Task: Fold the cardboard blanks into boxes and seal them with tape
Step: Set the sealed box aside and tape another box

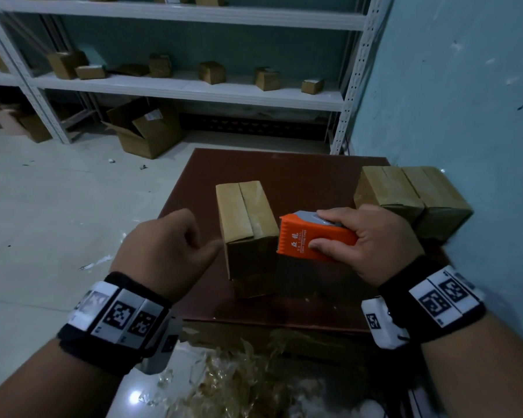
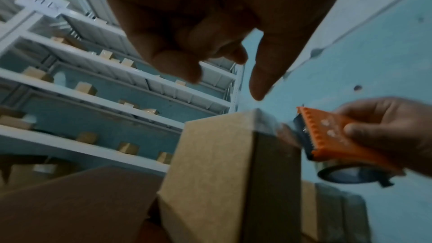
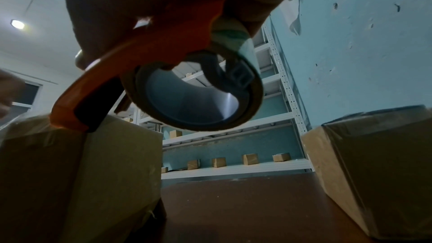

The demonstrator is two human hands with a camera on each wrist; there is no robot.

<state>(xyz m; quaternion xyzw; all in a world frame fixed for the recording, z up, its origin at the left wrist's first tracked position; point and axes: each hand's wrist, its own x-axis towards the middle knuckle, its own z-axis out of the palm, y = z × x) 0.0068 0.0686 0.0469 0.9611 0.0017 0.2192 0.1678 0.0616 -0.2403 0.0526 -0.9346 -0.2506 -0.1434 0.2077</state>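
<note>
A small cardboard box (image 1: pixel 248 212) stands on the dark red table (image 1: pixel 299 170) with its top flaps closed and shiny tape along the right flap. My right hand (image 1: pixel 375 239) grips an orange tape dispenser (image 1: pixel 311 239), whose toothed edge is at the box's near right top corner. From the right wrist, the tape roll (image 3: pixel 194 99) hangs under the dispenser (image 3: pixel 131 73) above the box (image 3: pixel 93 163). My left hand (image 1: pixel 169 245) hovers left of the box, fingers loosely curled and empty, thumb pointing at the box's near left edge. In the left wrist view the thumb is just above the box (image 2: pixel 210 163).
Two taped boxes (image 1: pixel 405 191) sit side by side at the table's right edge against the blue wall (image 1: pixel 465 101). White shelving (image 1: pixel 194 89) with several small boxes stands behind. An open carton (image 1: pixel 145 128) lies on the floor. Crumpled tape scraps (image 1: pixel 239 372) pile below the table's near edge.
</note>
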